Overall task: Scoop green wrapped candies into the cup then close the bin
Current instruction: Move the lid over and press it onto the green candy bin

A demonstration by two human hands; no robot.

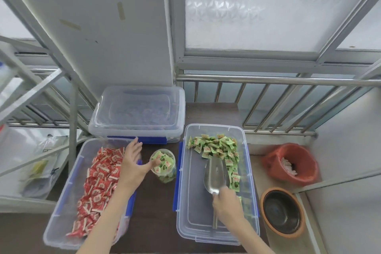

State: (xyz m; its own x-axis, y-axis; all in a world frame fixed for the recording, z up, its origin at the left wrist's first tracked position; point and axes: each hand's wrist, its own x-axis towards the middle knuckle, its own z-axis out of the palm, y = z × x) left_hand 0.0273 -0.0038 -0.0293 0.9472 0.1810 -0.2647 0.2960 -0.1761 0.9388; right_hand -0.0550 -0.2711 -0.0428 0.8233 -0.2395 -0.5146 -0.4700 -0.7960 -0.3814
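Right hand (pixel 226 202) is gripping the metal scoop (pixel 215 173) by its handle inside the green-candy bin (pixel 216 239); left hand (pixel 134 163) is hovering with fingers spread, thumb touching the cup (pixel 164 166). Green wrapped candies (pixel 214 146), probably light and slippery, are lying beyond the scoop, so push in low. Bin walls are crowding both sides; its lid isn't visible

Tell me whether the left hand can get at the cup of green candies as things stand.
Probably yes. The left hand is open right beside the cup, its thumb at the rim, and nothing lies between them. The right hand holds the metal scoop in the bin, clear of the way.
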